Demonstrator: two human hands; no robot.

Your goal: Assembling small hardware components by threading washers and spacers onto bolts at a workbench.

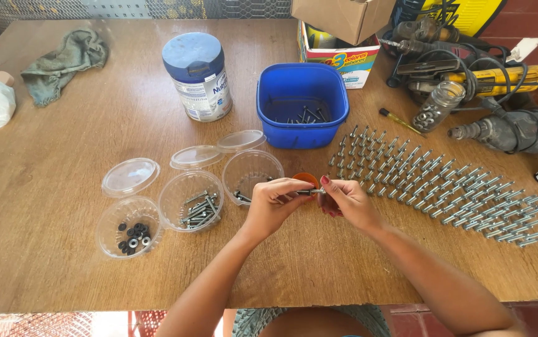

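Holding a small grey metal bolt (pixel 309 191) between both hands, I see it sits level, just above the brown wooden table (pixel 63 268). My left hand (pixel 275 201) pinches one end with curled fingers. My right hand (pixel 345 198) pinches the other end with thumb and fingertips, closed tight on it. I think the bolt is hard and stiff, light, and a bit slippery because it is smooth metal. It will not bend or break. I would grip it by the ends, where the fingers are now, so the middle stays free.

Just behind the hands peeks a little orange round cup (pixel 306 179). Just past my left hand is a clear plastic cup (pixel 251 171) with a few bolts in it. Further left stand a clear cup of long grey bolts (pixel 192 202) and a clear cup of small black and silver washers (pixel 129 228). Past my right hand lie many rows of grey bolts (pixel 443 181). Far ahead of both hands is a blue plastic tub (pixel 302 105).
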